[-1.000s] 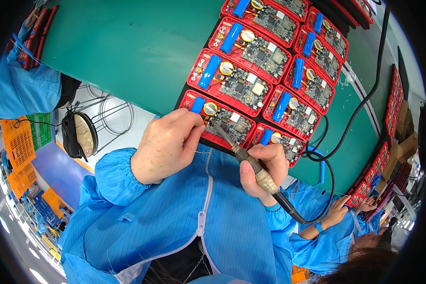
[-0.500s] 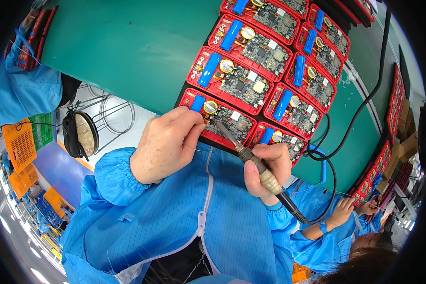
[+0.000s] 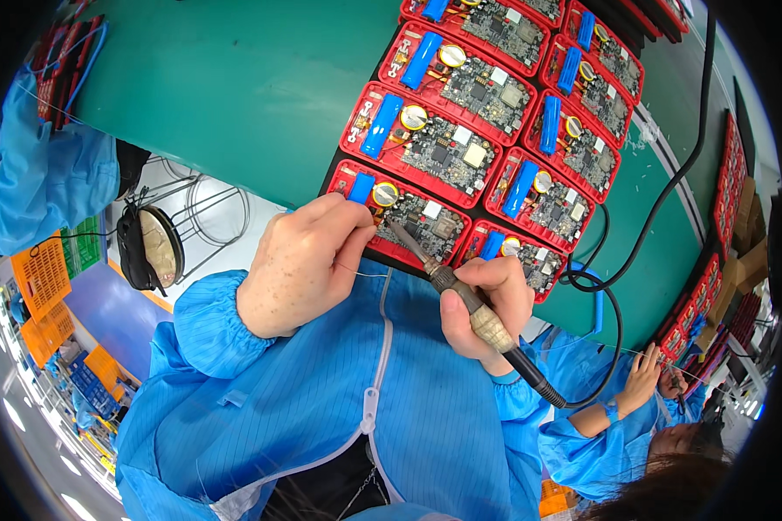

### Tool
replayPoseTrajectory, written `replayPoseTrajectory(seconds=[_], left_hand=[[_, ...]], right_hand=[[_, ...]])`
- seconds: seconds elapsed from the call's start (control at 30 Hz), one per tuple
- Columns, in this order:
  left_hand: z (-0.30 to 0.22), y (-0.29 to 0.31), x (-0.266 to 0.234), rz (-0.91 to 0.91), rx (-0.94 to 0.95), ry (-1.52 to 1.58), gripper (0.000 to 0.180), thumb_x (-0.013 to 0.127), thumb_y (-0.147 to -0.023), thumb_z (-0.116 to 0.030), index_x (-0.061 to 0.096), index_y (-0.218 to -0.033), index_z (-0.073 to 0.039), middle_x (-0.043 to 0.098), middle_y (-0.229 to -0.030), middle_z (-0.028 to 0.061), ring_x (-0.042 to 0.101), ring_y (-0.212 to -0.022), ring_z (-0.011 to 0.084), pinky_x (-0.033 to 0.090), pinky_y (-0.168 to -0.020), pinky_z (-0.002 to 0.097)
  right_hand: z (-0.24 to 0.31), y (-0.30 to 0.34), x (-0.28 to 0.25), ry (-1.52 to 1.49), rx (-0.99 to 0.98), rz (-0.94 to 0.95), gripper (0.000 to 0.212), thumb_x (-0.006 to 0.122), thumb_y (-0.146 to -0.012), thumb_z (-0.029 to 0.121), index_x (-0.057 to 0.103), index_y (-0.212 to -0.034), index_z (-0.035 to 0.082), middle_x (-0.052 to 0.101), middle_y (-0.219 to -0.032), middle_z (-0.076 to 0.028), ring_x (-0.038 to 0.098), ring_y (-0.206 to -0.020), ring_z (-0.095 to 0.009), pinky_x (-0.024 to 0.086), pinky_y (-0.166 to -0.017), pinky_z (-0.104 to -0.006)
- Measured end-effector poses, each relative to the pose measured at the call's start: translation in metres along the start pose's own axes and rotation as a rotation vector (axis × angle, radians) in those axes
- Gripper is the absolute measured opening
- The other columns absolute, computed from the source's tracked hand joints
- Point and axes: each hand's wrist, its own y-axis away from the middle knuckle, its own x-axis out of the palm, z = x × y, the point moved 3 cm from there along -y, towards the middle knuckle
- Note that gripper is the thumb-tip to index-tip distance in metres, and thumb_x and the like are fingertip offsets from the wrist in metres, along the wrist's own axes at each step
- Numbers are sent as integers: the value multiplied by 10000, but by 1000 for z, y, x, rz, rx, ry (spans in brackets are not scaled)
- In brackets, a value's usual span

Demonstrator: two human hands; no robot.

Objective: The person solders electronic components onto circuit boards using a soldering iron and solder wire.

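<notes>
My right hand [image 3: 495, 304] grips a soldering iron [image 3: 493, 330], its metal tip slanting up and left onto the left part of a circuit board [image 3: 430, 227]. That board sits in a red plastic housing [image 3: 459, 252] in the nearest row, beside a blue cylindrical battery [image 3: 361, 188] and a round coin cell [image 3: 385, 194]. At the housing's left end, my left hand [image 3: 300, 265] is closed in a pinch on a thin solder wire [image 3: 372, 275], whose loose end trails below the fingers. The fingertips hide part of the battery and where the wire meets the board.
Several similar red housings [image 3: 421, 165] with boards stand in two columns beyond my hands on the green table [image 3: 226, 95]. The iron's black cable [image 3: 660, 208] loops on the right. A co-worker's hand [image 3: 639, 382] is at lower right; another person's blue sleeve [image 3: 48, 191] is far left.
The iron's tip has shifted slightly left and up along the board, toward my left fingertips. My left hand stays nearly still. The co-worker's hand at right has moved a little.
</notes>
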Motion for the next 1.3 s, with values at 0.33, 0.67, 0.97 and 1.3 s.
replayPoseTrajectory(seconds=[0.33,0.67,0.97,1.3], left_hand=[[2,-1,0,-42,28,47,92,665,-776,36,622,-850,3,520,-659,85,479,-486,161,380,-462,298],[-1,-2,2,-18,31,49,96,667,-767,42,619,-841,3,507,-647,76,450,-474,149,363,-454,294],[-8,3,0,-107,27,35,185,696,-770,44,594,-913,-13,424,-582,12,368,-467,76,315,-437,234],[-60,-14,44,57,438,-38,147,735,-760,-120,644,-865,-71,572,-694,43,577,-518,195,429,-436,306]], right_hand=[[-2,4,-2,-91,-9,-49,272,705,-720,61,504,-889,-14,533,-560,-36,387,-404,-47,292,-397,-209],[4,9,-17,-138,15,-124,317,718,-760,93,485,-940,-24,544,-589,-49,398,-454,-39,303,-427,-210],[21,8,-93,174,-141,-131,582,773,-746,283,544,-1169,-46,697,-848,-222,707,-714,-232,533,-562,-266],[6,16,-94,526,-173,107,209,667,-691,63,648,-899,77,688,-1001,-102,669,-763,-230,539,-592,-297]])
